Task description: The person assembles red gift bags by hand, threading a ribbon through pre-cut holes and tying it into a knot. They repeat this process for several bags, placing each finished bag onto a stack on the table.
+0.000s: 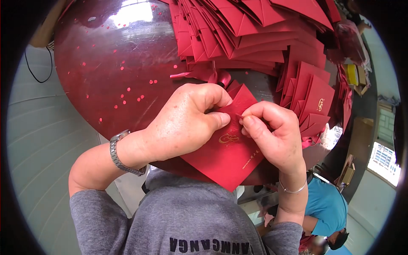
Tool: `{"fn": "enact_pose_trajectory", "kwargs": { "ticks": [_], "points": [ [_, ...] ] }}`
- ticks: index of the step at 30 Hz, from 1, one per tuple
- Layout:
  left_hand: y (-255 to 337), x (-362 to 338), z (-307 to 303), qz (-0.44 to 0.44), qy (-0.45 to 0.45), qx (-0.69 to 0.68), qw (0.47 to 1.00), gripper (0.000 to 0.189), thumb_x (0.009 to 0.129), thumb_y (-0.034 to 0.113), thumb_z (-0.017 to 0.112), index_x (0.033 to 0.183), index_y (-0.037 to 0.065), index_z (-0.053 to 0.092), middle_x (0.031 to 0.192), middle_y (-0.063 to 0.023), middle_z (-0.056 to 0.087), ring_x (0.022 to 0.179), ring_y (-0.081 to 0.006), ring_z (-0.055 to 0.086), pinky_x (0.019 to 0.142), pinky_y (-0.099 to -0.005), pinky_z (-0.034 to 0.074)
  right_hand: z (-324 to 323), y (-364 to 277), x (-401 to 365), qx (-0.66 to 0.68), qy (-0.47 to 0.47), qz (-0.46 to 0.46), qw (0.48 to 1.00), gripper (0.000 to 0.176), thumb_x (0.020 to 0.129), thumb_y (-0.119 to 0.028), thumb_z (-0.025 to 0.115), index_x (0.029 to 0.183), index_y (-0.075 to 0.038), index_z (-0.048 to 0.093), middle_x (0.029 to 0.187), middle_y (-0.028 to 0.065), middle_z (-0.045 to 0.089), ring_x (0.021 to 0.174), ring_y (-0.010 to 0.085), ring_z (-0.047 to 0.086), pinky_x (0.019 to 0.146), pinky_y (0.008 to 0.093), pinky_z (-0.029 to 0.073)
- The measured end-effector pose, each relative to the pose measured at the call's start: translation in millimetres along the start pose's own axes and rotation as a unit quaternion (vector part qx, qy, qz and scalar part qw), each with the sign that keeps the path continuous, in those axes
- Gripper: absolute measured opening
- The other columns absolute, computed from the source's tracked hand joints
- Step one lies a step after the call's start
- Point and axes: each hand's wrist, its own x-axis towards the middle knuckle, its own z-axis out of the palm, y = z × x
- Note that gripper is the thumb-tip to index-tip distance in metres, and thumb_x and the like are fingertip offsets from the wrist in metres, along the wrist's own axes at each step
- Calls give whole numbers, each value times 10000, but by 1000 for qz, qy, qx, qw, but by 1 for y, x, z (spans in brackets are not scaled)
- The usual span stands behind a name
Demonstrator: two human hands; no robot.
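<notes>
A flat red paper gift bag point(238, 159) with a gold emblem lies tilted on the table's near edge, under both my hands. My left hand point(182, 117) is closed over its upper left part, thumb and forefinger pinching the paper near the punched area. Close beside it, my right hand point(274, 134) is closed in a fingertip pinch at the bag's face, on a small dark red bit too small to name. A shiny pink-red ribbon point(195, 75) lies just behind the bag, partly hidden by my left hand.
Folded red bags point(238, 32) lie in a large overlapping pile at the back. More bags point(312, 97) stand at the right. Small red paper dots point(123, 102) are scattered over the dark round table point(97, 55). A person in a blue shirt point(325, 204) bends at the lower right.
</notes>
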Motion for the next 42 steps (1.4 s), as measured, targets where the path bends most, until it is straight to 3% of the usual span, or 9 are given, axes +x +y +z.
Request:
{"fn": "enact_pose_trajectory", "kwargs": {
  "ticks": [2,10,15,19,22,28,32,36,42],
  "points": [
    [6,-1,-2,-52,-28,1,998,116,893,-69,584,995,-17,604,881,12,629,819,-41,571,712,-211,490,4,1,0,25,34,13,999,59,840,-61,655,850,-3,661,703,106,650,631,175,641,577,294,485],
    [10,1,-5,-81,-41,-34,995,141,904,-54,585,1042,-32,599,919,-8,641,833,-53,590,734,-216,505,7,0,-1,114,63,87,988,84,855,-70,648,847,13,659,695,62,652,649,88,611,580,258,476],
    [17,2,-6,-113,-27,-29,993,175,902,-36,609,1076,-39,592,943,-25,651,849,-62,599,748,-223,513,7,1,2,37,47,30,998,76,836,-70,663,841,4,674,664,74,642,602,95,601,560,263,474],
    [19,1,-8,-113,-32,-52,992,197,899,-28,624,1092,-44,585,942,-26,649,864,-65,602,762,-226,518,10,-9,3,15,75,61,995,77,824,-75,675,819,3,675,638,90,633,563,115,602,541,272,473],
    [16,1,-9,-113,-34,-37,992,203,899,-27,626,1096,-46,584,937,-21,644,871,-65,604,765,-225,518,11,-16,4,-25,56,93,994,99,874,-48,631,836,40,655,695,12,628,644,58,569,592,219,459],
    [10,-1,-8,-72,-25,10,997,175,906,-20,618,1077,-41,590,946,-21,650,870,-65,606,766,-225,517,11,-11,5,-113,95,-7,989,76,833,-72,673,822,3,678,633,95,630,563,123,611,532,279,473],
    [0,1,-5,-34,13,-64,997,142,843,31,657,958,-52,645,818,-95,684,750,-114,634,694,-277,521,-5,-5,7,180,37,127,975,109,907,-78,614,886,18,658,718,-2,637,664,59,583,612,220,475],
    [2,1,-6,-80,22,-129,988,140,847,32,655,960,-50,644,820,-91,684,759,-107,635,699,-279,522,2,5,9,164,43,85,982,98,899,-73,624,879,20,650,700,-2,627,647,51,561,598,213,457],
    [2,2,-6,-34,6,-69,997,132,861,32,640,965,-48,642,816,-67,682,752,-84,618,689,-267,513,5,10,8,111,40,22,993,87,869,-66,651,848,18,647,672,13,617,622,51,550,573,224,448]
  ]
}}
